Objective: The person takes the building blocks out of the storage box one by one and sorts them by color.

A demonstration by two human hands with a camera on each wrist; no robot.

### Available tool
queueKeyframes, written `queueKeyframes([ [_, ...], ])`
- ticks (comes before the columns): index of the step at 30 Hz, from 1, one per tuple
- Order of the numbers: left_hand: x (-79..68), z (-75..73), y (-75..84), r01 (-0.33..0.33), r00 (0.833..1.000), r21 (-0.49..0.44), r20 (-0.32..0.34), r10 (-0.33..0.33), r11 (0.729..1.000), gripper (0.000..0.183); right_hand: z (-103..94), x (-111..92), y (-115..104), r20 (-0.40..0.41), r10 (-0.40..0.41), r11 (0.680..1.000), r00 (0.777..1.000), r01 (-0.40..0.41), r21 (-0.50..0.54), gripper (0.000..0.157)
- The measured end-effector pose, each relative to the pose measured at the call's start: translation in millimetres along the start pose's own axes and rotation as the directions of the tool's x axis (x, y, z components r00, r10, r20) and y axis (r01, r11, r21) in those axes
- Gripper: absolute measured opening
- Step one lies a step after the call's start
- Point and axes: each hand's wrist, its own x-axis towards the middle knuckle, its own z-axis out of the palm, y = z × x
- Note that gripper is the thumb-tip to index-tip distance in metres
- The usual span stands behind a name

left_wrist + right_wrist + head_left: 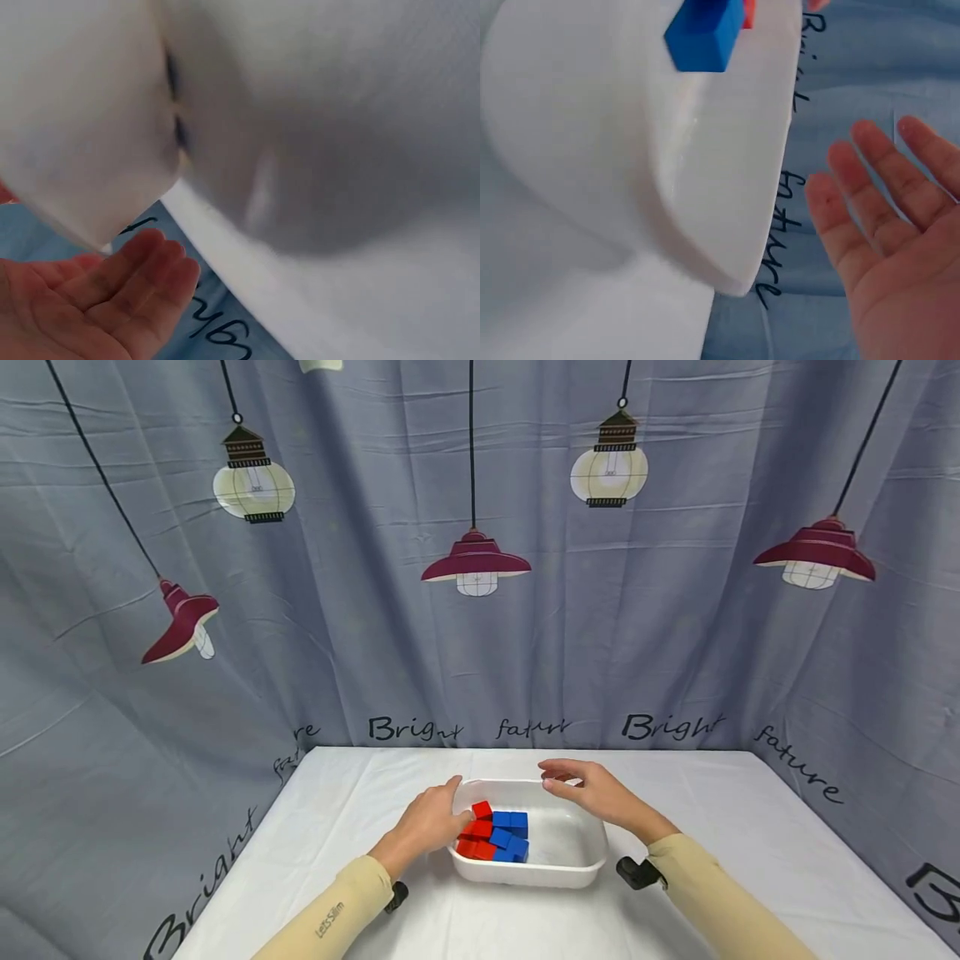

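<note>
A white plastic tray [540, 875] with rounded corners sits on the white cloth. Red cubes [482, 829] and blue cubes [510, 819], several of each, lie together in its left half. My left hand [429, 820] is at the tray's left side, its thumb reaching over the rim above the red cubes. In the left wrist view its fingers [142, 281] are extended, loosely bent, beside the tray's corner. Over the far right rim hovers my right hand [596, 789], fingers spread and relaxed, holding nothing. A gap shows between it and the tray in the right wrist view.
White cloth covers the table [678, 777] around the tray. A grey-blue curtain [375, 635] printed with lamps and lettering hangs behind the table and along both sides. Each wrist wears a small black device, such as the right wrist camera [637, 872].
</note>
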Motion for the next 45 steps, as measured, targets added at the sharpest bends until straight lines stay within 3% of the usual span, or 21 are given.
queueKeyframes([
  [6,1.8,8.9,-0.9,0.016,1.000,0.013,0.008,-0.016,1.000,0.073,-1.5,11,-1,0.031,0.043,0.976,0.999,-0.049,0.212,0.048],
  [12,0.0,13.2,0.7,-0.010,1.000,0.078,0.002,0.010,0.997,0.078,2.0,23,3,0.048,0.068,0.948,0.997,-0.079,0.310,0.043],
  [24,-1.9,18.1,1.6,0.015,1.000,0.130,-0.017,-0.013,0.991,0.075,18.0,41,14,0.138,0.119,0.894,0.983,-0.166,0.416,0.043],
  [36,-3.7,17.3,9.3,0.046,0.999,0.165,-0.032,-0.041,0.985,0.076,32.6,49,28,0.219,0.143,0.874,0.965,-0.227,0.430,0.047],
  [45,-4.3,18.8,7.3,0.032,0.999,0.164,-0.034,-0.027,0.986,0.077,40.0,47,36,0.256,0.157,0.866,0.954,-0.258,0.429,0.046],
])
